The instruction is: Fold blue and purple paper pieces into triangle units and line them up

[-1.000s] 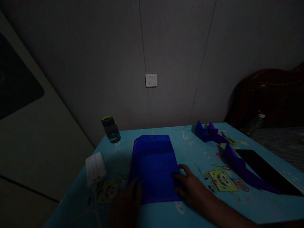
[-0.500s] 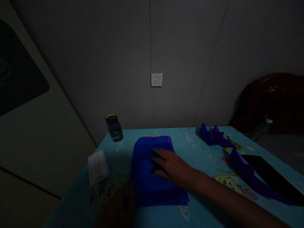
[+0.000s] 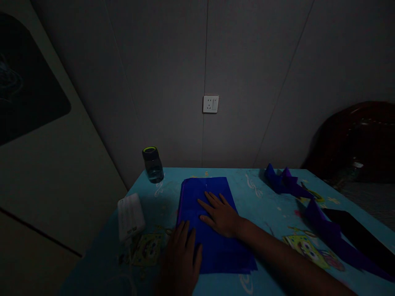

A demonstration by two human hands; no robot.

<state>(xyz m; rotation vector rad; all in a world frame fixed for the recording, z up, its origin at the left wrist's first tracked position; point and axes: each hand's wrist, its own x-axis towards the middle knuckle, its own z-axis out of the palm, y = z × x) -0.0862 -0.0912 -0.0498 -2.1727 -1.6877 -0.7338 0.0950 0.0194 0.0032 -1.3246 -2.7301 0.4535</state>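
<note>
A stack of blue-violet paper sheets (image 3: 203, 187) lies flat on the table, its near edges slightly uneven. My right hand (image 3: 220, 216) rests on top of the stack with its fingers spread. At the stack's near left edge lies my left hand (image 3: 183, 259), fingers stretched out, the fingertips on the paper's side. Neither hand grips anything. Folded paper boats (image 3: 280, 183) in blue and purple stand at the far right, and another purple folded paper piece (image 3: 333, 234) lies nearer on the right.
On the left of the blue patterned tablecloth (image 3: 265, 211) is a white power bank (image 3: 131, 216) with a cable. A water bottle (image 3: 153, 165) stands behind it. A dark flat object (image 3: 361, 228) lies at the right edge. A socket (image 3: 210, 104) is on the wall.
My left hand has come up and forward onto the stack's left edge. The right hand's fingers have spread more on the paper. The view has shifted slightly left.
</note>
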